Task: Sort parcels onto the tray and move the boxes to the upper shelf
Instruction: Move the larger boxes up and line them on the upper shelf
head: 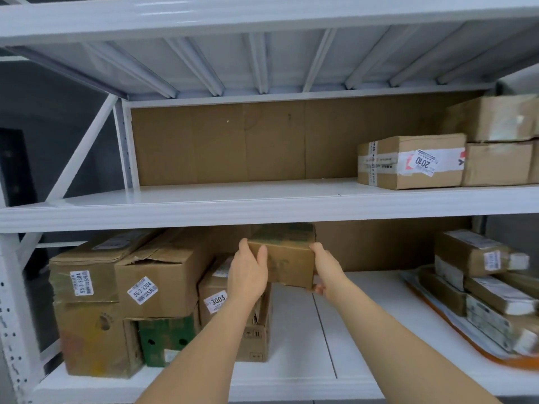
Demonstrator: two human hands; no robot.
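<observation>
A brown cardboard box point(287, 258) is held up in the lower shelf bay, just under the upper shelf point(204, 199). My left hand point(248, 272) grips its left end, thumb on the front face. My right hand point(325, 269) grips its right end, fingers curled under the bottom corner. Beneath it stands a box labelled 3003 point(217, 290). An orange tray point(455, 342) at the right of the lower shelf carries several wrapped parcels point(481, 287). On the upper shelf at the right sit a box labelled 2010 point(411, 161) and two more boxes point(495, 141).
Large worn cartons point(122, 287) fill the left of the lower shelf, with a green box point(166, 336) tucked under them. The white steel rack has an upright and diagonal brace point(87, 147) at the left. Cardboard sheets line the back of both bays.
</observation>
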